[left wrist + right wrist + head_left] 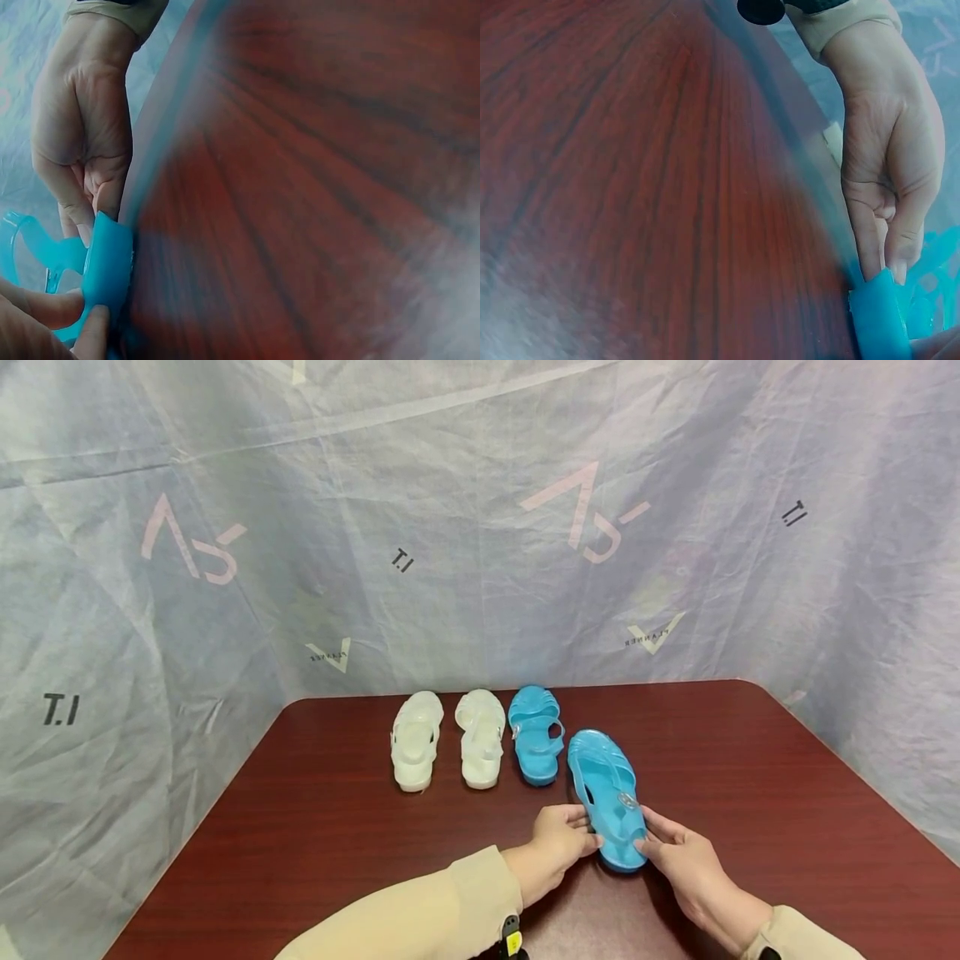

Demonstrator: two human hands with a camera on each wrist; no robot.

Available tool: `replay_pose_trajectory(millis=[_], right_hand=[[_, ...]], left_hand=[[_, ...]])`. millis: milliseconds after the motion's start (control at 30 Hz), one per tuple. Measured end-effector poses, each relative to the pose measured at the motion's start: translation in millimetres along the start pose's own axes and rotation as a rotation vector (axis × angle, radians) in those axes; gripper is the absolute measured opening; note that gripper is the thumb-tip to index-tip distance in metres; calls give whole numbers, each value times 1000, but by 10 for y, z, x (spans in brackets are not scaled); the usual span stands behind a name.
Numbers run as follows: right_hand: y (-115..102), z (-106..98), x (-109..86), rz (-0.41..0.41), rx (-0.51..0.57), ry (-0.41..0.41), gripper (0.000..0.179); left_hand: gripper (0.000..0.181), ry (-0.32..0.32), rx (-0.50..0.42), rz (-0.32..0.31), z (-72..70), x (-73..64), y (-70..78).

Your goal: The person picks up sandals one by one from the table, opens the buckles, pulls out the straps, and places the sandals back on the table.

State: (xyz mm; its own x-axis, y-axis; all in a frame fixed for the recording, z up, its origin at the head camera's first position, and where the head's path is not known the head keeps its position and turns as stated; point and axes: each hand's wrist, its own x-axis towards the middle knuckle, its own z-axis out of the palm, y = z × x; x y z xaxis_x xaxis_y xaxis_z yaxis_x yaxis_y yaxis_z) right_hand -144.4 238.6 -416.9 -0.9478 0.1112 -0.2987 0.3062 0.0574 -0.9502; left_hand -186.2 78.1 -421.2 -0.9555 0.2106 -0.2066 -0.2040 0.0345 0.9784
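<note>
A blue jelly sandal [609, 802] lies at a slant on the near right part of the table, toe pointing away. My left hand [558, 843] grips the left side of its heel, with the thumb against the edge. On the other side my right hand [686, 864] pinches the heel, its thumb near the strap and its fingers along the outer side. Both wrist views show fingers at the heel of the sandal [109, 266]. A second blue sandal [536, 735] stands just beyond, to the left.
Two white sandals, a left one [417, 739] and a right one [481, 739], stand in a row with the far blue sandal, toes away. Everything is on a dark red wood-grain table [315, 827]. A printed grey cloth [465, 610] hangs behind it.
</note>
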Motion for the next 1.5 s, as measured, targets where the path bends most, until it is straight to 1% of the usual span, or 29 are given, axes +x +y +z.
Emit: replay_pose_trajectory(millis=[200, 467, 567, 767, 1000, 1133, 1233, 1400, 1500], right_hand=[[-25, 4, 47, 0, -3, 4, 64], [-58, 25, 111, -7, -7, 7, 62], [-68, 35, 133, -4, -9, 9, 62], [-67, 30, 159, 2, -13, 18, 62], [-86, 38, 205, -7, -38, 25, 61], [-84, 36, 227, -5, -20, 32, 61], [-86, 25, 242, 0, -7, 40, 62], [-118, 20, 272, -2, -22, 47, 62], [-137, 16, 291, -3, -27, 44, 61]], left_hand=[[47, -5, 0, 0, -3, 50, -3], [44, 17, -2, 20, 2, 110, -10], [44, 27, -15, 15, 7, 134, -18], [44, 22, -40, -10, 16, 163, -25], [45, 22, -12, 12, 7, 200, -1], [46, 23, 12, 15, 19, 227, 16], [46, 23, 23, 12, 36, 247, 38], [46, 31, 32, 3, 48, 298, 76], [47, 34, 18, -20, 50, 341, 100]])
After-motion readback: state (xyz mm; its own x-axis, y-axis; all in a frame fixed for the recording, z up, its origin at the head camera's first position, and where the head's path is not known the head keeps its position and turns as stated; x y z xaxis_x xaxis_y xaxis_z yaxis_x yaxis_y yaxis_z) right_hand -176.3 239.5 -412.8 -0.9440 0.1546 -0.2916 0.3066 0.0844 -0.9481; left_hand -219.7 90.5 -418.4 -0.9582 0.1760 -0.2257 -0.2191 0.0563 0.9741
